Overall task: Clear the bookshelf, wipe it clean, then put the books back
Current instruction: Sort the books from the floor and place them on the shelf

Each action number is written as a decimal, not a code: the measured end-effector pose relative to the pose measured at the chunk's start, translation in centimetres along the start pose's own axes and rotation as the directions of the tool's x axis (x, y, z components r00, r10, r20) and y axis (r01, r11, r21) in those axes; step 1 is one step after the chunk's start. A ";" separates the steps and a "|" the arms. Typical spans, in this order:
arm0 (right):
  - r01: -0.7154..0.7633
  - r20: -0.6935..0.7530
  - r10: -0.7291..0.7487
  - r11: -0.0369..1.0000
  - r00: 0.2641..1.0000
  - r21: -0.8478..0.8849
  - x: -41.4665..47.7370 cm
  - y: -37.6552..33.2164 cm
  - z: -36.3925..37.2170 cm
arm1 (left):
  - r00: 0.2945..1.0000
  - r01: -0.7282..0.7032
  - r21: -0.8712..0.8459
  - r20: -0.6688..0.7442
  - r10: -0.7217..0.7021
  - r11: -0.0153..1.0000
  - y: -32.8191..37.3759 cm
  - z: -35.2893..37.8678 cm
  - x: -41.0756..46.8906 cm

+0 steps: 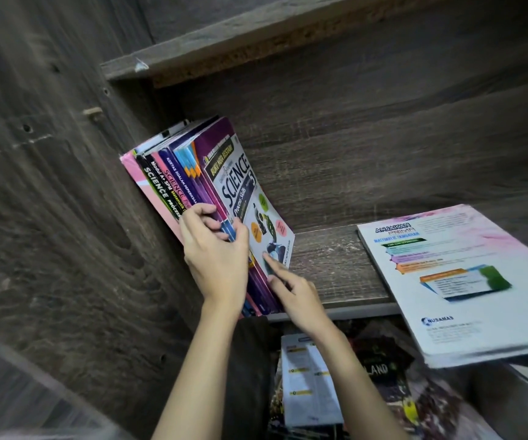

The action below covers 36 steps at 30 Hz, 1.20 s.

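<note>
Several books [174,173] stand leaning against the left wall of the dark wooden bookshelf [335,265]. The outermost is a white and purple Science book [243,185]. My left hand [215,249] grips the spines of the stack, fingers curled over their edges. My right hand [291,290] sits lower and to the right, its index finger stretched out and touching the Science book's cover near the bottom. A large white and pink workbook [456,281] lies flat on the right, jutting out past the shelf's front edge.
The upper shelf board [224,49] runs above the books. Bare shelf board lies between the standing books and the flat workbook. Below the shelf edge, more books and papers [310,382] lie in a loose pile.
</note>
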State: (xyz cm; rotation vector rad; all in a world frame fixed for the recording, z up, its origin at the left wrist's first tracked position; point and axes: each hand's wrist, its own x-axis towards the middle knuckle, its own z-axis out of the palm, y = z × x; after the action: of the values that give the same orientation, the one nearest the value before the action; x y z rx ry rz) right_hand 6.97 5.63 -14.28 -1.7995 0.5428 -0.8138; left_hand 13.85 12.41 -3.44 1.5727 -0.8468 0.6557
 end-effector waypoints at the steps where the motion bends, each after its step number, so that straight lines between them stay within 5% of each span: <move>1: 0.001 -0.005 -0.001 1.000 1.000 -0.015 -0.1 -0.1 0.0 | 1.000 0.008 0.004 -0.001 -0.008 1.000 0.0 0.0 0.0; 12: -0.146 -0.154 0.106 0.949 0.982 -0.280 -1.5 -1.6 -2.2 | 0.994 0.084 -0.028 0.076 -0.082 0.996 1.2 -0.4 -1.7; 21: -0.291 -0.294 0.098 0.602 0.951 -0.743 -6.2 -4.4 -9.4 | 0.944 0.068 0.302 0.288 -0.159 0.951 3.6 0.1 -8.4; 28: -0.441 -0.428 0.122 0.372 0.895 -0.817 -10.8 -3.3 -16.9 | 0.668 0.064 0.358 0.678 -0.307 0.931 7.0 2.1 -12.6; 36: -0.655 -0.630 0.178 0.245 0.756 -0.715 -15.0 -0.9 -23.0 | 0.438 0.181 0.373 0.798 -0.415 0.910 8.2 3.7 -16.1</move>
State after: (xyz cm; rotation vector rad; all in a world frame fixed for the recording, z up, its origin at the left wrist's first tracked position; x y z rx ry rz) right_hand -20.20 1.98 -12.27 -2.2238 2.0920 -0.4737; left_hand -2.34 10.85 -12.14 2.2481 -1.1871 -0.4326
